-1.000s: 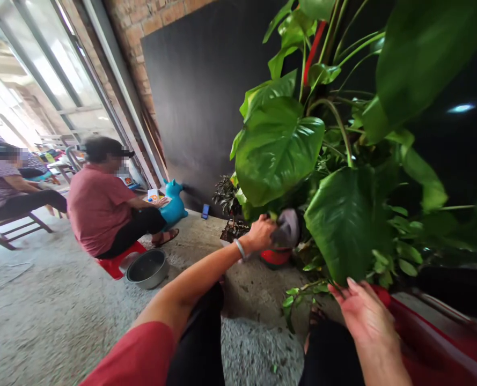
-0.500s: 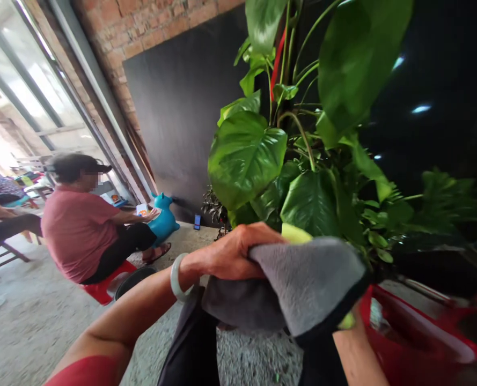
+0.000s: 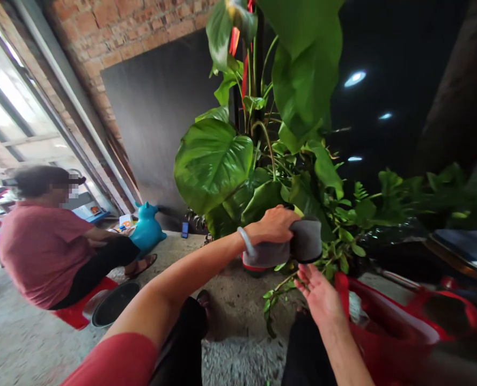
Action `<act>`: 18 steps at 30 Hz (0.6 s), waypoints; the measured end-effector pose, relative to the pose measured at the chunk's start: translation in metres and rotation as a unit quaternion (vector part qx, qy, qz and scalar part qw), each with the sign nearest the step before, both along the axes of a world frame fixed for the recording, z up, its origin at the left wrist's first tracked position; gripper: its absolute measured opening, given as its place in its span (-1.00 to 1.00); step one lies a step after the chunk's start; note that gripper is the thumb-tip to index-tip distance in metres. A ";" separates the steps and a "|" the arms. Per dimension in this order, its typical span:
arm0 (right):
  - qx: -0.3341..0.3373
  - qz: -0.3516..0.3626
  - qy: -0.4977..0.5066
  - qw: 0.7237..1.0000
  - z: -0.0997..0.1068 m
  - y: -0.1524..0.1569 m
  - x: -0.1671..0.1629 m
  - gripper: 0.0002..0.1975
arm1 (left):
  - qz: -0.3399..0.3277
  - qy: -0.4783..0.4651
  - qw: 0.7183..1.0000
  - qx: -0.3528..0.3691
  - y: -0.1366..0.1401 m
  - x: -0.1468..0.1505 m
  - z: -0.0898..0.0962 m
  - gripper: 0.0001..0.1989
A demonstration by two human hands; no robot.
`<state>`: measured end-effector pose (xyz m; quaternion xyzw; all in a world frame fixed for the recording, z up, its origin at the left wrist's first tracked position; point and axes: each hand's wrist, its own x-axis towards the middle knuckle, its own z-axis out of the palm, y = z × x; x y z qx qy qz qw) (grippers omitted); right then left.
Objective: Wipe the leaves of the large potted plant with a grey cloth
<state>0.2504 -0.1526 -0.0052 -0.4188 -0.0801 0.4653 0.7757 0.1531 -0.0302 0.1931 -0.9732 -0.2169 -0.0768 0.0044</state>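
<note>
Grey cloth (image 3: 307,236): in front of the plant (image 3: 214,163), level with its lower leaves, bunched into two folds. Contact with a leaf cannot be told. Change over the last half second: the cloth no longer spreads wide close to the viewer but sits farther in, nearer the plant; the right hand (image 3: 316,295) comes into view from behind it. Judgement: the cloth is well placed for work on the lower leaves, though nothing steadies them.

Pose: left arm reaches in from the left of the plant, nearly straight; left hand (image 3: 276,224) clenched on the cloth, back of the hand up. Right hand released, fingers parted, palm showing, just below the cloth; whether fingertips touch it is unclear.

Around: red bag (image 3: 377,311) right of the plant; blue toy animal (image 3: 146,230) and seated person (image 3: 41,241) left of it.
</note>
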 end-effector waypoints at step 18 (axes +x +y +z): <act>0.040 -0.106 -0.018 0.993 0.061 0.034 0.038 -0.81 | -0.078 -0.123 0.950 -0.276 -0.040 -0.100 0.069 -0.79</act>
